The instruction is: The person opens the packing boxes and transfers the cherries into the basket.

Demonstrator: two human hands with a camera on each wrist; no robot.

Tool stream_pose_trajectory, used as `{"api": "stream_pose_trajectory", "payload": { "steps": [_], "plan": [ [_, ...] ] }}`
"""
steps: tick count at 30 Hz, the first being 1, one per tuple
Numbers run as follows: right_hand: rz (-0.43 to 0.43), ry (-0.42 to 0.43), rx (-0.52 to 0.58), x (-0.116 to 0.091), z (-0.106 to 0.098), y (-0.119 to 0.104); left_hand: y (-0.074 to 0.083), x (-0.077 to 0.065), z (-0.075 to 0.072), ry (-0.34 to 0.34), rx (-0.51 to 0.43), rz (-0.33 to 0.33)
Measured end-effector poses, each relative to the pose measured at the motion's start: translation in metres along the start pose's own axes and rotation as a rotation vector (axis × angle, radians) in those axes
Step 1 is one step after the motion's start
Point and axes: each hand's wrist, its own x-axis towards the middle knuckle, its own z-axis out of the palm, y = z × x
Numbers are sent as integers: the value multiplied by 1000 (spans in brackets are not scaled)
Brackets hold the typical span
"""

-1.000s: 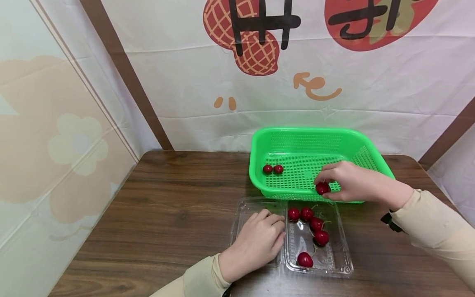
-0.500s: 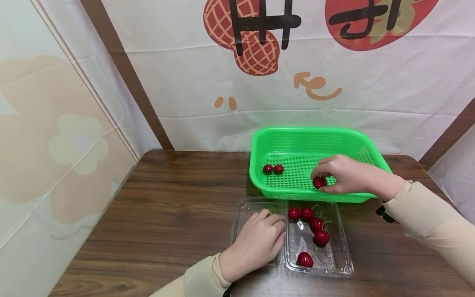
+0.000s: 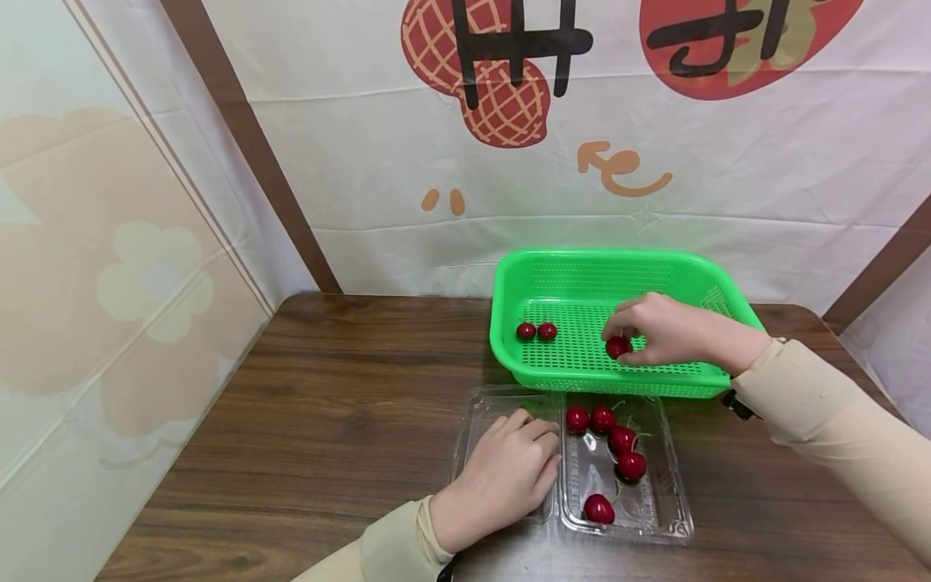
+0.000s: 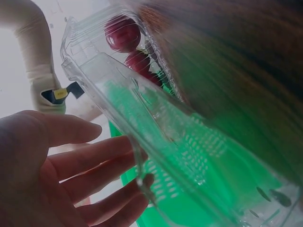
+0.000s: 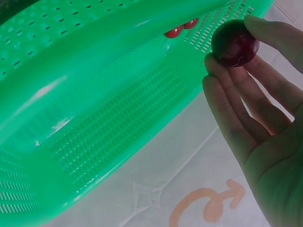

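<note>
In the green basket [image 3: 582,380]: two red cherries, the left one [image 3: 526,331] and its neighbour [image 3: 547,331], side by side on the mesh floor at the left end, and they look to be delivered!
Right hand [image 3: 658,330]: in over the basket, a held cherry [image 3: 618,347] pinched between thumb and fingertips, well to the right of that pair; touching the floor or just above it, I can't tell.
Clear plastic box [image 3: 658,485]: on the table [image 3: 327,420] in front of the basket, and here's the waiting crowd, five more cherries in its right half!
Back row of the box: two together, one [image 3: 578,419] and the next [image 3: 603,419], close up.
Middle of the box: two more, one [image 3: 622,440] just behind the other [image 3: 631,466], green stems showing.
Front of the box: a loner [image 3: 600,509], near the front wall, apart from the rest.
Left hand [image 3: 505,469]: relaxed, no cherry visible in it, fingertips resting on the box's left half [image 3: 476,420], steadying it, I'd judge; what its palm covers is hidden.
Cherry score: two down, one in hand, five to go, if box to basket is the route, as it seems; under half done, then!
</note>
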Motion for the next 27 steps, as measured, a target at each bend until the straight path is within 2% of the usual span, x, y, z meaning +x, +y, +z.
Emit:
{"api": "stream_pose_trajectory", "payload": {
  "steps": [14, 27],
  "plan": [
    [1, -30, -31, 11, 2, 12, 0, 0, 0, -7, -5, -2],
    [25, -85, -9, 23, -2, 16, 0, 0, 0, -17, -13, -9]
  ]
}}
